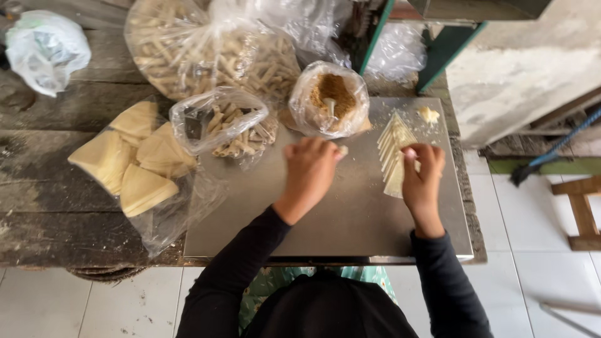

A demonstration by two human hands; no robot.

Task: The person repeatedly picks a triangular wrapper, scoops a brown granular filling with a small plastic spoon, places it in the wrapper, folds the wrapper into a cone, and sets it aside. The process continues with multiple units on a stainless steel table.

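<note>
The left hand (311,168) hovers over the metal sheet (350,213) that covers the near part of the worn wooden surface (56,213), knuckles up, fingers curled inward and pinching a small pale piece at the fingertips, just below the open plastic bag of brown crumb filling (330,100) with a small spoon handle standing in it; the right hand (422,178) rests on the sheet at the lower end of a fanned stack of pale triangular pastry wrappers (393,147), fingers bent and pressed together on the topmost wrapper, thumb side toward the stack; whether it lifts the wrapper or only holds it down cannot be told; a small yellowish lump (429,114) lies on the sheet just beyond the stack; left of the filling bag sits a small clear bag of rolled pastry sticks (225,125), partly on the sheet; behind it lies a much larger clear bag of the same rolled sticks (206,47); further left, on the bare wood, a clear bag holds folded triangular pastries (134,159); a knotted white plastic bag (45,50) sits at the far left corner; both arms wear black sleeves (438,281).
</note>
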